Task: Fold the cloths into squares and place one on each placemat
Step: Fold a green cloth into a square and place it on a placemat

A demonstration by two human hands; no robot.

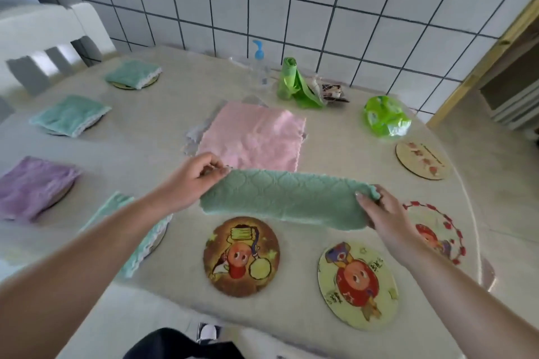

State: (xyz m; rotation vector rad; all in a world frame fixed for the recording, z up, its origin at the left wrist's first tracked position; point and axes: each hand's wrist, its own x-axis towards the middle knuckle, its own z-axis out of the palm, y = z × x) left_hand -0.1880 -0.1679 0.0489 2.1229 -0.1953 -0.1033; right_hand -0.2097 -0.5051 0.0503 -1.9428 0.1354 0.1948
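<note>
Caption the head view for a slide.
Both hands hold a half-folded green quilted cloth above round cartoon placemats.

A wall (291, 3) of white square tiles with dark grout is seen behind a round table (180, 114) covered in a pale beige cloth. A white slatted chair (49, 35) is set at the table's far left, and a light wooden frame (490, 49) is seen at the right.
</note>
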